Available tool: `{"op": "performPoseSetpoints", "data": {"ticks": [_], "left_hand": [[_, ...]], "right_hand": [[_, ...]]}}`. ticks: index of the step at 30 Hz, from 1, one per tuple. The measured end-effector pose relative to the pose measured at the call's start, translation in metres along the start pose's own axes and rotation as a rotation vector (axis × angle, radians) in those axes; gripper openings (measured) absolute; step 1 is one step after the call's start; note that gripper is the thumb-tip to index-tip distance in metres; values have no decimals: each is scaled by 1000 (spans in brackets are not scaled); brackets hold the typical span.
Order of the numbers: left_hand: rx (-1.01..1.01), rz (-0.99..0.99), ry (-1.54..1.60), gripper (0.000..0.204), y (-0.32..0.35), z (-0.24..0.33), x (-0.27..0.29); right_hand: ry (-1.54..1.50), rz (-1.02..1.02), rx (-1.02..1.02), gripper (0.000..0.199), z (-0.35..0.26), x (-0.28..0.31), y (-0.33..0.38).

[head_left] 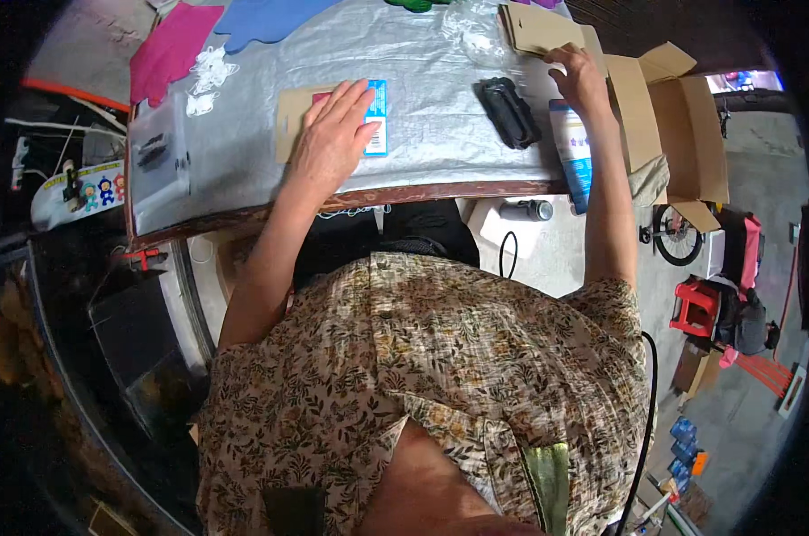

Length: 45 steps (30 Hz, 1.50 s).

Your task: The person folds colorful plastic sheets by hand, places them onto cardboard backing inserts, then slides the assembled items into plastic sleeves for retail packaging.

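My left hand [336, 134] lies flat, fingers stretched out, on a tan cardboard sheet [288, 125] and a blue printed card [377, 94] with a white label. A bit of dark pink shows beneath its fingers. At the far right of the table, my right hand [583, 82] has bent fingers touching the near edge of a stack of tan cardboard sheets [540, 29]. Its thumb stands apart from the fingers. Below that wrist, a blue and white printed packet [571, 147] hangs over the table's front edge.
A black plastic tray [509, 113] lies between my hands. Clear plastic bags [476, 40] are at the back. White strings [210, 76], a pink sheet [172, 45] and a blue sheet [266, 20] lie at left, above a clear bag [157, 156]. An open cardboard box [695, 134] stands right of the table.
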<state>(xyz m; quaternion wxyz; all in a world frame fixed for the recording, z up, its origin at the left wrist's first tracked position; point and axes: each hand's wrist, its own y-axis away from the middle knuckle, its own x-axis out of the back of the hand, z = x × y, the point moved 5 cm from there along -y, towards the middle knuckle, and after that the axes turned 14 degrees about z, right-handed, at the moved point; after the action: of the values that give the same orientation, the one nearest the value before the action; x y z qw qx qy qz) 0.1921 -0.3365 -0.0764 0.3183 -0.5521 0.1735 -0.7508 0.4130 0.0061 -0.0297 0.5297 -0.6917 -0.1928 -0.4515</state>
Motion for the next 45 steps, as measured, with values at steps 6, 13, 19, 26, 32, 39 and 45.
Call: {"op": "performPoseSetpoints", "data": {"ticks": [6,13,19,26,32,39,45], "left_hand": [[4,47,18,45,5,-7,6],[63,52,81,42,3,-5,13],[77,77,83,41,7,-7,15],[70,83,83,41,0,-2,5],[72,98,104,41,1,-3,5],[95,71,112,42,0,-1,7],[90,74,105,42,0,-1,6]], "right_hand": [[8,-68,85,14,-8,-13,-5],[75,147,36,8,-64,24,-16],[-78,179,-242,9,-157,24,-3],[-566,-16,-256,11,-190,-10,13],[-554,-44,-267,10,-194,-18,10],[-565,-80,-331,11,-193,-18,10],[-580,-48,-291,10,-193,-20,9]]}}
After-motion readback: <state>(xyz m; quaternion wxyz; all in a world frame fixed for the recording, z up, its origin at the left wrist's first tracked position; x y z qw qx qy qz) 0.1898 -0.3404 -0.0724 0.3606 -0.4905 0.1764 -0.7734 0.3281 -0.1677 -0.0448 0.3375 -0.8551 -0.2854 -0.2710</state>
